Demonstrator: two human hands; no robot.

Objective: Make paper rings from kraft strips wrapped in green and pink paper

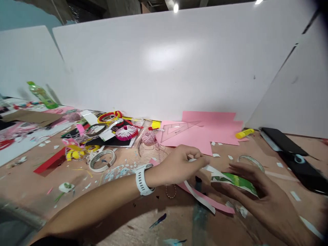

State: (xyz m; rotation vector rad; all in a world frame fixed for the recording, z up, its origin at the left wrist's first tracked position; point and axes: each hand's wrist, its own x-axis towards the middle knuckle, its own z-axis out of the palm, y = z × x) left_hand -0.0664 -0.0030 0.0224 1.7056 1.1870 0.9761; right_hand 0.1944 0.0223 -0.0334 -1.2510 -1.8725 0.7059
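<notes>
My left hand [180, 164], with a white watch [144, 179] at the wrist, is closed in a pinch on a thin white paper strip [216, 171]. The strip's far end reaches towards my right hand [266, 198]. Between its thumb and fingers, my right hand grips a curved green-and-white printed piece [239, 181]; whether it is a roll or a loose strip I cannot tell. Below both hands, a narrow pink paper strip [217, 204] and a curled white strip [201, 198] lie on the table.
Pink sheets [217, 128] bear a clear set square [178, 130]. A yellow glue stick [244, 133] and black phones [284, 141] lie to the right. Left are a tape roll [102, 160], yarn [148, 137], a red strip [51, 160] and a green bottle [42, 95]. A white board [153, 61] stands behind.
</notes>
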